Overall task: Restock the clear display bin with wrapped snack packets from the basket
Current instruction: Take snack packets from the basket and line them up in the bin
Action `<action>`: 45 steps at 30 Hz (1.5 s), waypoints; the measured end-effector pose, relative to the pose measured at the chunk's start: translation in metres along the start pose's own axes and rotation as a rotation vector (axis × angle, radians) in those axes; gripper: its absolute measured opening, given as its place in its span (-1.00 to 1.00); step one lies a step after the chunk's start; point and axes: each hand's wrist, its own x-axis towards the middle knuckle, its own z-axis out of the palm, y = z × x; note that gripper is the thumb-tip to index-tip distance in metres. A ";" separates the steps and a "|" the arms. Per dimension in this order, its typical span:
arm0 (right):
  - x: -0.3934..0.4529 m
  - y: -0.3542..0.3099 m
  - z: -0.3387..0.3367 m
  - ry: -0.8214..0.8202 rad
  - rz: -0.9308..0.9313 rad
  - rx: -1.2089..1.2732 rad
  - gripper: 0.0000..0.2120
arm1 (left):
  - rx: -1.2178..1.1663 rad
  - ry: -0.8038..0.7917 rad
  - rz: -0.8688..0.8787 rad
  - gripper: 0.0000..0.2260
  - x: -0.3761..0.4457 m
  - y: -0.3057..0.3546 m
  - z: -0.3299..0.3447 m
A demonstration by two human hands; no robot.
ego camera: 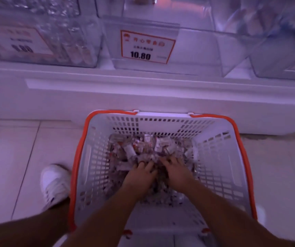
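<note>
Pale tiled floor (9,157) under dim violet light, white shelf base (143,97) running across the middle of the view. White slatted basket (96,157) with an orange rim standing on the floor, pushed up against the shelf base. Heap of wrapped snack packets (143,147) lying in the basket's bottom, mostly toward its far end. Left hand (139,172) and right hand (176,169) both down in the heap, side by side and nearly touching, fingers spread and bent into the wrappers; probably gathering a bunch each, though fingertips are buried and blurred, so an actual grip cannot be told for either. Clear display bin (205,50) on the shelf directly above the basket, walls transparent, interior apparently bare, fronted by an orange-bordered price card (146,46) reading 10.80. Neighbouring clear bin (41,38) on the left holding pale wrapped goods behind its own blurred label; another clear bin (282,50) at the right edge. White shoe (54,184) planted on the tiles just left of the basket.
</note>
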 end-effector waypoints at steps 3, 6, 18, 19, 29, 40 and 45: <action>0.016 -0.005 -0.006 0.033 0.049 0.087 -0.32 | -0.065 0.015 -0.049 -0.61 -0.004 -0.020 0.002; 0.034 -0.010 -0.001 0.139 0.025 0.133 -0.36 | -0.144 0.049 -0.073 -0.53 -0.005 -0.039 0.011; 0.029 -0.035 -0.089 0.002 -0.034 0.468 -0.78 | -0.956 0.129 -0.303 -0.92 -0.028 -0.081 -0.143; 0.022 -0.036 -0.113 -0.009 -0.054 0.545 -0.83 | -0.980 0.157 -0.299 -0.94 -0.036 -0.082 -0.162; -0.172 -0.067 -0.314 -0.064 -0.373 1.489 -0.69 | -1.599 0.730 -0.275 -0.72 -0.136 0.002 -0.296; -0.156 -0.090 -0.280 0.092 -0.207 1.735 -0.76 | -1.291 0.874 -0.272 -0.83 -0.111 0.026 -0.295; -0.128 -0.100 -0.272 0.103 -0.193 1.821 -0.74 | -1.144 0.924 -0.295 -0.86 -0.092 0.020 -0.291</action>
